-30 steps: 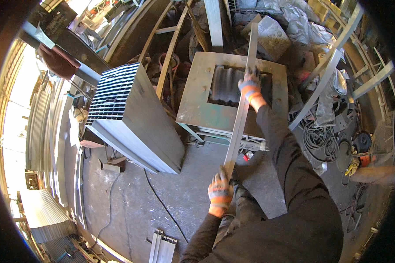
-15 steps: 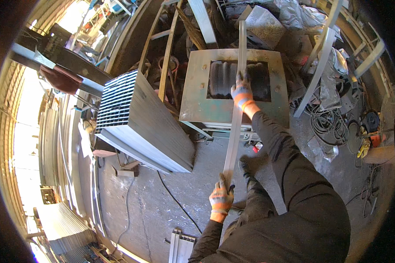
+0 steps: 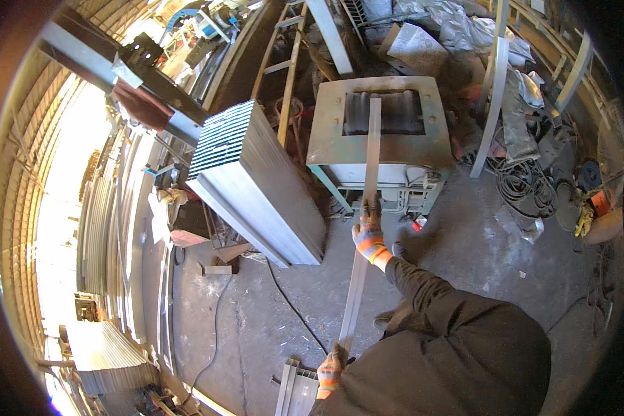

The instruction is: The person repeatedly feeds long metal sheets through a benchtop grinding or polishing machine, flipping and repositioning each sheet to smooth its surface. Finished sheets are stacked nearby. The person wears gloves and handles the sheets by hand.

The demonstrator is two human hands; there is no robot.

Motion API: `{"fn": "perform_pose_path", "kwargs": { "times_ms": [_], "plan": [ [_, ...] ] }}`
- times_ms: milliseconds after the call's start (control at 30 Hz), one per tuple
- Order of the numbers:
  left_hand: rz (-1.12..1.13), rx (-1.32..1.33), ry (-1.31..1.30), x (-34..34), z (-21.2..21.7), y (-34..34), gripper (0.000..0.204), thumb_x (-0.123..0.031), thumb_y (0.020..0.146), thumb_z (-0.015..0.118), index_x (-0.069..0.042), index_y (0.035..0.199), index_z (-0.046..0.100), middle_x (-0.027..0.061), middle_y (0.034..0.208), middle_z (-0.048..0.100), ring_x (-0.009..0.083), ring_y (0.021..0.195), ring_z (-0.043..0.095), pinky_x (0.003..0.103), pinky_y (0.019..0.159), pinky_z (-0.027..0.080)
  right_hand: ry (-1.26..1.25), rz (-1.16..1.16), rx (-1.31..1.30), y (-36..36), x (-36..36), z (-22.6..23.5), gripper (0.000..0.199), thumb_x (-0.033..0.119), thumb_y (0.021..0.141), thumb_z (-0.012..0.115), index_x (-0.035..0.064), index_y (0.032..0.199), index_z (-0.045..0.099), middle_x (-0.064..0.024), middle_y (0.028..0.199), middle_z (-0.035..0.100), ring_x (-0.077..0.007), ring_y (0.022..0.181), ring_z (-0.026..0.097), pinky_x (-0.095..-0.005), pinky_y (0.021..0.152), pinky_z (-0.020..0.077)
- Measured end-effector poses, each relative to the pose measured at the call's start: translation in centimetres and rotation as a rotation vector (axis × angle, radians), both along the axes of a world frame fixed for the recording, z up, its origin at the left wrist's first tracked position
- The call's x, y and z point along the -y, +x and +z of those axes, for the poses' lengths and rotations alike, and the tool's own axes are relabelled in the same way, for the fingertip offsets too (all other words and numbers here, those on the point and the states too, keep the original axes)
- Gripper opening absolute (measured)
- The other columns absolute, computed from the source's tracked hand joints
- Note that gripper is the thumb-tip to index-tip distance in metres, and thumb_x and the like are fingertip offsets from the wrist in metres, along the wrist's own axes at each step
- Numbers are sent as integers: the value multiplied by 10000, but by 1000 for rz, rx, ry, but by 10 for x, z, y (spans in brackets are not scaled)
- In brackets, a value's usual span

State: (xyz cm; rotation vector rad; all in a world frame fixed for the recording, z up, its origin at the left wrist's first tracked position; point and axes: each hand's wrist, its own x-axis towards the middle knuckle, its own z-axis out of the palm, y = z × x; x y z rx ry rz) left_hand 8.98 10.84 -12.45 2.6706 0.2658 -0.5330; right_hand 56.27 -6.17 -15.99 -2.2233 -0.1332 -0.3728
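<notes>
Both my hands are in grey and orange work gloves and hold one long, straight metal bar (image 3: 373, 149). My left hand (image 3: 331, 369) is closed round the near end, low in the picture. My right hand (image 3: 369, 234) grips the bar near its middle, fingers wrapped over it. The far end reaches over a green-grey metal machine (image 3: 433, 142), in front of its rectangular opening. In that opening is a dark, streaked surface (image 3: 402, 114). Whether the bar touches the machine I cannot tell.
A tall stack of metal bars (image 3: 277, 187) leans left of the machine. Several short profiles (image 3: 299, 392) lie beside my left hand. A black cable (image 3: 291, 305) crosses the concrete floor. Coiled cables (image 3: 523, 191) lie at right, near an upright metal post (image 3: 491, 111).
The bar has been drawn back toward me, its far end now short of the machine's back edge. My right hand has come off the machine's opening; both hands are lower. The view has shifted.
</notes>
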Motion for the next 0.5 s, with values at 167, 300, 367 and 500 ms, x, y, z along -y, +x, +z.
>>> {"fn": "perform_pose_path", "kwargs": {
  "times_ms": [167,300,367,500],
  "plan": [
    [145,301,-277,-32,15,3,1077,-566,905,896,14,1677,419,243,1563,638,386,1196,769,459,1036,606,487,-15,-346,15,24,-34,597,269,987,804,-47,1463,632,-269,1336,707,-416,1188,683,-520,1021,539],
    [554,-350,-692,-9,28,79,682,-516,998,855,56,1347,729,179,1205,827,261,1136,778,388,987,598,841,30,-221,83,59,-37,708,117,1002,723,-6,1658,485,-258,1686,491,-403,1563,454,-431,1296,358],
    [468,-145,-583,22,28,134,623,-531,979,851,0,1289,755,238,1141,825,370,1070,805,456,929,616,226,-16,167,133,78,-25,757,70,1001,648,52,1727,432,-263,1781,394,-421,1659,365,-466,1376,284],
    [394,-55,-347,67,24,275,667,-632,970,795,-32,1252,725,263,1132,809,464,1094,769,525,947,602,-219,80,233,281,96,0,638,208,1040,642,5,1636,539,-278,1712,487,-452,1593,450,-540,1353,312]
  ]
}}
